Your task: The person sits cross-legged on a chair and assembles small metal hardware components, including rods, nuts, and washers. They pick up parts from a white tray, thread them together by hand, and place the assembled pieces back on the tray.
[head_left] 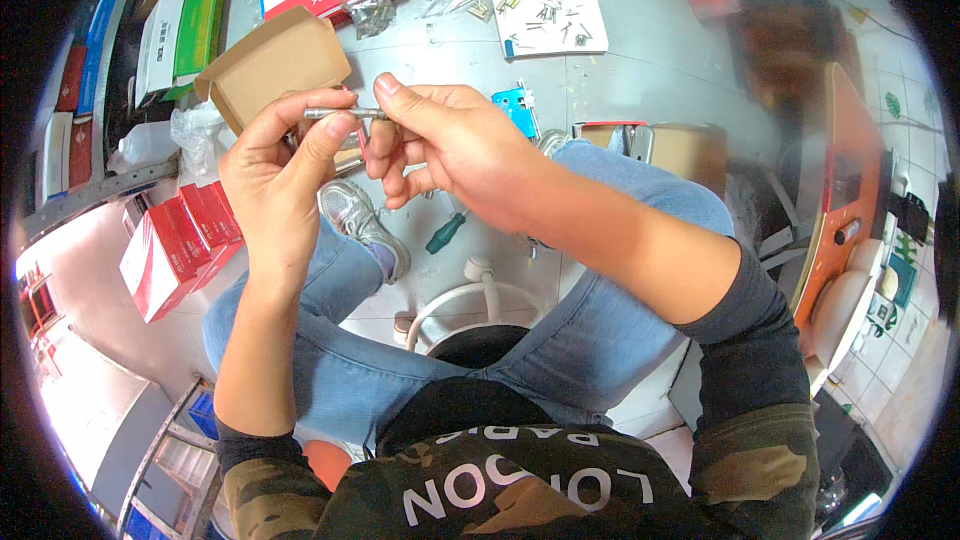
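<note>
Grey floor fills upper frame, w/ boxes at left. Frame centre: short metal rod (345,113) lies horizontal, long axis left–right. Left hand (280,175) pinches its left end, thumb and fingers closed on it; right hand (450,145) grips right end, fingertips closed, so both equally near. Behind: open cardboard box (270,65), white sheet w/ screws (545,5), blue lock body (518,108). Green-handled screwdriver (447,232) below hands. Nothing between hands.
</note>
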Tool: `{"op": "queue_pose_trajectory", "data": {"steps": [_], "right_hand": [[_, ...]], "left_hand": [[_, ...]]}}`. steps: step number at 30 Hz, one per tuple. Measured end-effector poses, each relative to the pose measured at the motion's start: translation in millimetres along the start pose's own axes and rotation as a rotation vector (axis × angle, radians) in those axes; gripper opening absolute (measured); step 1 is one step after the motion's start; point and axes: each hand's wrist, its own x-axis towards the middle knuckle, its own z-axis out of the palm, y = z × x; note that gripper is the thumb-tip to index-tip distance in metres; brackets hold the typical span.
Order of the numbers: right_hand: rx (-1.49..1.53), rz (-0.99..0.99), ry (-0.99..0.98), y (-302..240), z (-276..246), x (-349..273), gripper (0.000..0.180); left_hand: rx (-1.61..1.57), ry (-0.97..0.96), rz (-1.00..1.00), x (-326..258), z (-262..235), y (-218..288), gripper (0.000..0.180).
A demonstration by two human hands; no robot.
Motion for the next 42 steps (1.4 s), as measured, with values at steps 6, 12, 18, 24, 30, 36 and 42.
{"op": "queue_pose_trajectory", "data": {"steps": [6,12,18,24,30,36,42], "right_hand": [[-0.002,-0.069,0.035,-0.9,0.0,-3.2,0.034],[0.059,-0.021,0.017,0.8,-0.9,-4.1,0.025],[0.042,-0.056,0.025,3.1,1.2,-1.9,0.022],[0.077,-0.081,-0.017,4.4,1.8,-2.2,0.020],[0.095,-0.081,-0.030,2.2,1.6,-2.2,0.021],[0.064,-0.022,-0.027,-3.8,4.1,-5.6,0.025],[-0.567,-0.138,0.072,-16.5,-10.3,2.0,0.031]], "left_hand": [[-0.061,-0.005,0.010,2.3,2.8,-0.2,0.012],[-0.089,-0.014,0.023,2.1,-0.9,-5.1,0.014],[-0.170,-0.036,-0.011,5.6,-3.6,-8.5,0.016],[-0.245,-0.055,-0.061,8.6,-2.0,-10.9,0.018],[-0.252,-0.062,-0.038,8.0,-0.2,-11.5,0.018],[-0.237,-0.075,0.021,7.1,1.5,-6.3,0.017],[-0.404,-0.081,0.008,7.7,-8.0,-0.4,0.018]]}}
